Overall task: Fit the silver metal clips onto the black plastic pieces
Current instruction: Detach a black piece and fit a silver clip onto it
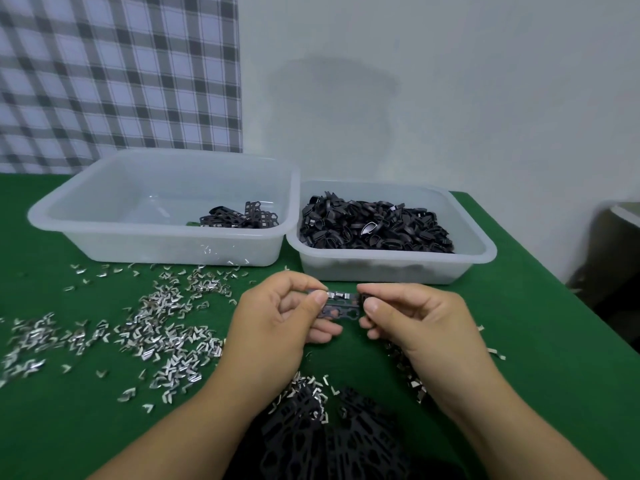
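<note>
**Seating clips on a strip held between both grips**

The black piece hangs above the table, spanned between the two grips, with silver clips sitting on its upper edge. The left grip is clenched on the piece's left end. Its thumb and forefinger pinch right at the edge where the clips sit, and the other fingers curl beneath. Whether a fresh clip lies under that pinch I cannot tell. The right grip pinches the right end the same way, thumb in front and fingers folded behind. Both are closed down to the thickness of the strip.

To do this step well, I judge, the right grip should only steady the piece. The left thumb then presses each clip square onto the edge until it seats fully, since a clip pushed on crooked is likely to spring off or sit skewed. The strip looks thin and perforated, so it should be kept level and unbent.

Loose clips lie scattered left of the left grip. More black pieces are heaped just nearer than both grips. Beyond the left grip a tub holds a few pieces that appear finished, and beyond the right grip a second tub is full of black loops
</note>
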Action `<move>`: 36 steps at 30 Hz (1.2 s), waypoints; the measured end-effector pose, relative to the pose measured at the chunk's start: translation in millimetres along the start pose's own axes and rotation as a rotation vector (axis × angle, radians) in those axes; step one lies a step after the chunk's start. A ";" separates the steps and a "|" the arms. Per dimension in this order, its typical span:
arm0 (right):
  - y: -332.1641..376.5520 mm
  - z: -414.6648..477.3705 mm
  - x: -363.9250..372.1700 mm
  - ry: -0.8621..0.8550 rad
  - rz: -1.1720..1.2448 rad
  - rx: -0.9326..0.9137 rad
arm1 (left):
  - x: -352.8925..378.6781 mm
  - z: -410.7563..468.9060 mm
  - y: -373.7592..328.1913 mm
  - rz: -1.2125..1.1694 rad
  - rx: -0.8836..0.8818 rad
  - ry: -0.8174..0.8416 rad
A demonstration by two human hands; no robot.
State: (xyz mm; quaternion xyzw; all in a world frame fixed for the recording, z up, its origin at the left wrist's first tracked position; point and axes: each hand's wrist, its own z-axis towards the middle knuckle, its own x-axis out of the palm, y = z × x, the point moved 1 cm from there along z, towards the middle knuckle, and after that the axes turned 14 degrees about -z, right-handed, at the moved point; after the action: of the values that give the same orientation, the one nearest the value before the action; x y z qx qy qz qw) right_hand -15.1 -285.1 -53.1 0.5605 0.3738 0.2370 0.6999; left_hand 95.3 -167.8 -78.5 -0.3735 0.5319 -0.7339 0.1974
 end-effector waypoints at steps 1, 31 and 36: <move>0.1 -0.3 0.1 -0.001 0.003 0.002 | 0.0 0.1 0.4 0.001 -0.001 0.002; 0.6 -1.5 -2.4 -0.024 -0.004 -0.012 | -2.0 -1.3 1.4 0.071 0.039 0.005; -1.4 -0.9 -2.3 -0.013 -0.013 0.010 | -0.7 -0.9 1.4 0.056 0.032 0.018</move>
State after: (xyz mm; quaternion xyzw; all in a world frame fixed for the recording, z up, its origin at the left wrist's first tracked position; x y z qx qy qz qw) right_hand -17.4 -286.6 -54.0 0.5631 0.3740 0.2272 0.7010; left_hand 94.9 -167.3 -80.2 -0.3486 0.5321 -0.7398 0.2190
